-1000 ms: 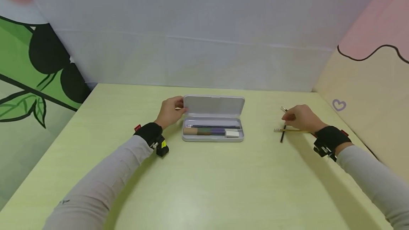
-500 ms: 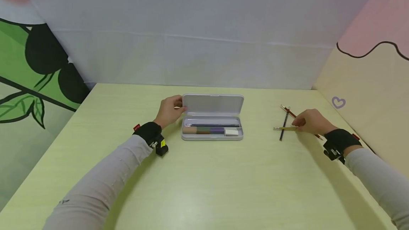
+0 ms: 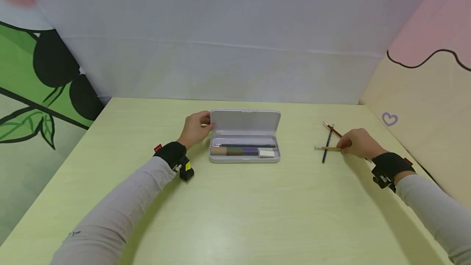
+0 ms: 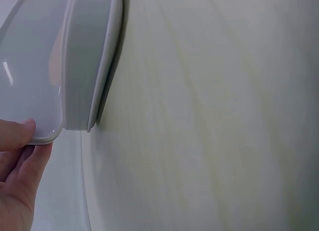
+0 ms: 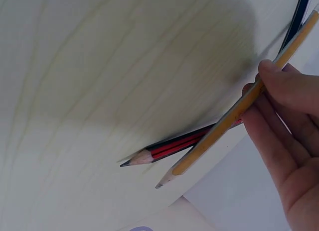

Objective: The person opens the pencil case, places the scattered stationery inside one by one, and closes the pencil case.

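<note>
A pale pencil case lies open on the table with its lid raised. My left hand pinches the lid's left corner, thumb on the inner face and fingers behind, as the left wrist view shows of the lid. On the right, my right hand pinches a yellow pencil near its middle between thumb and fingers. Beneath it lie a red-and-black pencil, partly hidden by the hand, and a dark pencil, which the yellow one crosses over.
Inside the case are a dark slim stick, a block banded in tan, green and purple and a white eraser. A pale wall stands behind the table, with printed panels at both sides.
My right hand has moved right and toward me, from over the dark pencil to the yellow pencil, and now pinches it. The left hand has stayed at the lid.
</note>
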`<state>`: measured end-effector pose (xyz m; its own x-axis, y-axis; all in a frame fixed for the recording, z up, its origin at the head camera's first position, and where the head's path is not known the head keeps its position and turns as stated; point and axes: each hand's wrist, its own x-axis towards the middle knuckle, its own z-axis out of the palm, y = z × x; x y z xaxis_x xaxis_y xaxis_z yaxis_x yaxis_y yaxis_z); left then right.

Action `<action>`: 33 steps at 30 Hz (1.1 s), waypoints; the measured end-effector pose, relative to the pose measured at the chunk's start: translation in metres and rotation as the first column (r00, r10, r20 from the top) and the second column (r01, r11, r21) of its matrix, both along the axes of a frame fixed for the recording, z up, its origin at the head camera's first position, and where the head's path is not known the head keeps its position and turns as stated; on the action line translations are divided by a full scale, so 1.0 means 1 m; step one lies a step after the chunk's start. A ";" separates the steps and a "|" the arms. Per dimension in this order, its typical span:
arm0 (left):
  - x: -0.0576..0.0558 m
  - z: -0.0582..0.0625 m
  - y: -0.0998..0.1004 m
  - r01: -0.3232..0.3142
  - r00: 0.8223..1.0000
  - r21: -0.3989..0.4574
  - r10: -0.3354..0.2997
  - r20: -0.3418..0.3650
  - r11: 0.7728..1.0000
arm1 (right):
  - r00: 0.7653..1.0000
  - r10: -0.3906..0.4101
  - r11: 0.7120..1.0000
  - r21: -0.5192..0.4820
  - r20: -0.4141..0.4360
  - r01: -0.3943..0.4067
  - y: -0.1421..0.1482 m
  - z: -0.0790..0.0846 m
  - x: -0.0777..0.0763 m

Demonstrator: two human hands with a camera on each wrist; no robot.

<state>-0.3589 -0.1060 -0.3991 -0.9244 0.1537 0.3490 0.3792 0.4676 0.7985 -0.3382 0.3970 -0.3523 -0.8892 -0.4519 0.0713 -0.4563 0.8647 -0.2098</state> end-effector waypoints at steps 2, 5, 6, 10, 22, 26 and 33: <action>0.002 0.001 0.000 -0.003 1.000 -0.004 0.003 0.001 1.000 | 1.000 0.011 1.000 0.007 -0.019 -0.011 -0.003 0.002 0.001; 0.003 0.003 -0.001 -0.009 1.000 -0.006 0.009 0.004 1.000 | 0.998 0.030 0.999 0.017 -0.047 -0.030 -0.009 0.008 0.001; 0.003 0.003 -0.001 -0.009 1.000 -0.007 0.009 0.004 1.000 | 0.998 0.039 0.999 0.021 -0.058 -0.038 -0.011 0.010 0.000; 0.004 0.003 -0.001 -0.010 1.000 -0.007 0.010 0.008 1.000 | 0.994 0.062 0.998 0.024 -0.086 -0.061 -0.022 0.019 -0.001; 0.011 0.009 -0.001 -0.018 1.000 -0.026 0.018 0.007 0.999 | 0.993 0.092 0.996 -0.004 -0.069 -0.093 -0.055 0.033 -0.005; 0.011 0.011 -0.001 -0.022 1.000 -0.025 0.022 0.006 0.999 | 0.992 0.108 0.994 -0.015 -0.066 -0.110 -0.067 0.035 -0.006; 0.017 0.015 0.001 -0.028 1.000 -0.038 0.029 0.011 0.999 | 0.990 0.135 0.990 -0.040 -0.033 -0.136 -0.087 0.040 -0.004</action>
